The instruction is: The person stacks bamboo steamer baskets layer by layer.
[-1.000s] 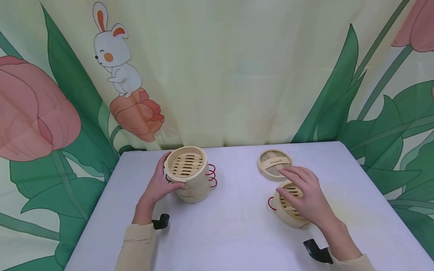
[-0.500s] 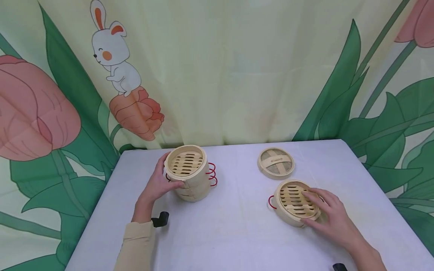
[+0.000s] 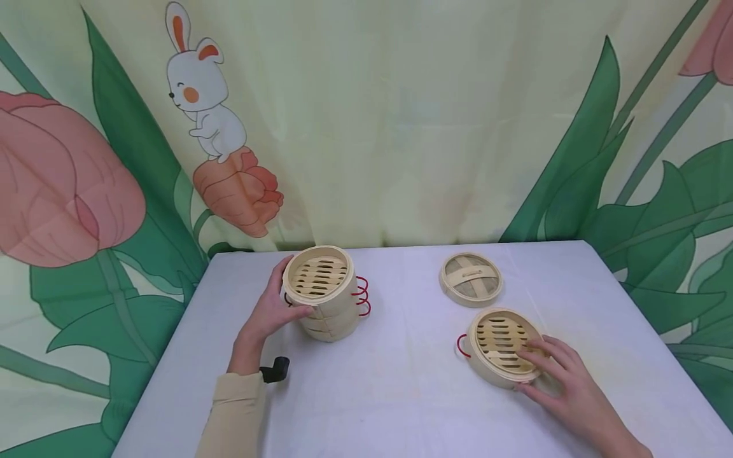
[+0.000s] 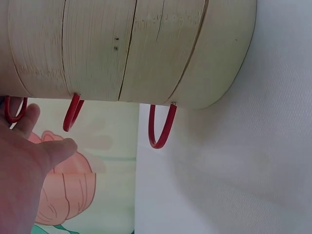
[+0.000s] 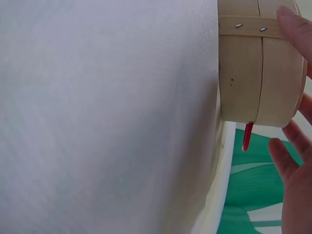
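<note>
At the left, a stack of bamboo steamer baskets (image 3: 328, 318) stands upright with red loops on its side. My left hand (image 3: 270, 308) holds it from the left, thumb across the front and fingers round the far side. The left wrist view has the stack's wall (image 4: 97, 48) close up. To the right sits a low bamboo steamer (image 3: 497, 369) with a slatted top and a red loop. My right hand (image 3: 564, 381) grips its right side, thumb at the near wall and fingers over the rim. In the right wrist view the thumb (image 5: 295, 29) lies against the wall.
A round bamboo lid (image 3: 471, 280) with crossed strips lies behind the low steamer. White cloth covers the table (image 3: 395, 394); its back edge meets a printed curtain (image 3: 401, 127). A black bracket (image 3: 276, 370) sticks out from my left wrist.
My right hand has moved from above the low steamer to its right side and taken hold of it. The left hand stays on the stack. The view has shifted slightly.
</note>
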A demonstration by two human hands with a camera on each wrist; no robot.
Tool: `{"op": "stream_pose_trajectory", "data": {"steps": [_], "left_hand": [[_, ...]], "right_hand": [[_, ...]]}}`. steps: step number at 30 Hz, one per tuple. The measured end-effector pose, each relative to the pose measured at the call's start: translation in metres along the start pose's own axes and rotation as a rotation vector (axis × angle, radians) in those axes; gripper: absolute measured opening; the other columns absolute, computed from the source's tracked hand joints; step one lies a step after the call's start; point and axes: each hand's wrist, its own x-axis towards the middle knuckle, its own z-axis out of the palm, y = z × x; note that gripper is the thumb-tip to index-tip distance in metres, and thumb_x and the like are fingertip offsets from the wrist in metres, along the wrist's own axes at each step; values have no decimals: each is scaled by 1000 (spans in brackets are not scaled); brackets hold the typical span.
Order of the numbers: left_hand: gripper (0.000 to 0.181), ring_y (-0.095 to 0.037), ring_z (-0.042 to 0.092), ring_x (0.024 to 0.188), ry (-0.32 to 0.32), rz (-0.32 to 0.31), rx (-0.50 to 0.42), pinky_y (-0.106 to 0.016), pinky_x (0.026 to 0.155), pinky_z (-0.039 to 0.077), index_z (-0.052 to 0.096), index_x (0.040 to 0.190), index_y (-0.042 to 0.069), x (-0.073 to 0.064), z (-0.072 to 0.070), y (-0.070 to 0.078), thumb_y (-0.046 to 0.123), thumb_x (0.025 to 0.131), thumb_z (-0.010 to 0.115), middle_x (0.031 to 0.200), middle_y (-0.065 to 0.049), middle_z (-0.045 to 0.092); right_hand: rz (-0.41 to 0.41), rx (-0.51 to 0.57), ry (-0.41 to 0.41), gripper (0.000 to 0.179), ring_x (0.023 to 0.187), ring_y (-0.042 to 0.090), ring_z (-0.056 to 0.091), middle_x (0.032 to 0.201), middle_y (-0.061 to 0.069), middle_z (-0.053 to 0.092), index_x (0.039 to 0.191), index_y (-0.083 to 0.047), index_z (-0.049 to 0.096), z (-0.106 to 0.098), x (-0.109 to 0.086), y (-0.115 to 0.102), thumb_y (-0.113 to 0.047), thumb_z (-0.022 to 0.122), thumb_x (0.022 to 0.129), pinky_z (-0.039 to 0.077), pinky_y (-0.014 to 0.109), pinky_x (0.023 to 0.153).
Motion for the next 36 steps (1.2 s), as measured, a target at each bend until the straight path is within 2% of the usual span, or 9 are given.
{"op": "stream_pose_trajectory", "data": {"steps": [1, 2, 5, 8, 18, 26, 30, 33, 36], "left_hand": [[114, -28, 23, 146, 1, -3, 1, -59, 115, 17, 18, 159, 8, 0, 0, 0, 9, 71, 91, 160, -13, 28], [114, -29, 23, 146, 1, -4, -2, -59, 116, 17, 18, 159, 8, 0, 0, 0, 8, 71, 91, 160, -13, 28], [114, -29, 23, 146, 2, -5, -15, -59, 115, 17, 17, 158, 5, 1, 1, 1, 8, 71, 90, 159, -13, 28], [113, -28, 23, 146, 2, -6, -22, -59, 115, 17, 17, 158, 4, 2, 2, 2, 7, 71, 90, 159, -13, 28], [107, -28, 27, 144, -6, 32, -21, -59, 115, 18, 23, 156, 8, 6, 4, 1, 4, 72, 88, 157, -12, 32], [108, -29, 27, 144, -13, 16, -14, -57, 115, 19, 22, 156, 9, 7, 3, 2, 5, 71, 89, 157, -13, 31], [109, -29, 27, 144, 3, 11, -9, -56, 115, 19, 22, 156, 8, 4, 2, 1, 3, 70, 89, 156, -14, 31], [108, -28, 27, 143, 14, 7, -11, -56, 115, 20, 22, 156, 7, 1, 1, 1, 3, 70, 89, 156, -13, 32], [108, -29, 28, 144, 14, 7, -13, -57, 115, 20, 22, 156, 7, 1, 1, 1, 4, 71, 89, 156, -13, 31]], "right_hand": [[7, 6, 2, 53, 136, 34, 33, 131, 9, 56, 118, -15, 72, 1, -1, 0, -16, 93, 70, 29, 70, 105], [9, 12, 8, 51, 137, 30, 32, 129, 8, 57, 116, -15, 73, 1, -2, 1, -14, 93, 69, 28, 64, 110], [5, 40, 32, 46, 139, 14, 29, 122, 3, 60, 107, -18, 75, 2, -4, 5, -9, 94, 66, 21, 32, 118], [-3, 76, 43, 45, 138, 2, 26, 117, -1, 60, 100, -21, 74, 3, -5, 9, -6, 94, 63, 13, 8, 106], [-41, 151, 99, 50, 135, 1, 28, 109, -2, 59, 93, -23, 74, 3, -4, 10, 8, 92, 58, 15, 9, 105], [-109, 170, 177, 55, 137, 9, 30, 107, -6, 57, 95, -19, 74, 2, 2, 2, 13, 90, 53, 17, 16, 109], [-187, 213, 250, 27, 138, 19, 34, 107, -2, 59, 96, -15, 75, 2, 13, -5, -21, 91, 75, 20, 23, 111], [-224, 247, 296, 41, 137, 22, 35, 107, 1, 61, 96, -13, 76, 3, 26, -16, -52, 77, 84, 22, 25, 112], [-219, 264, 313, 49, 137, 23, 35, 107, 2, 61, 96, -11, 76, 3, 40, -34, -59, 70, 85, 22, 25, 111]]}}
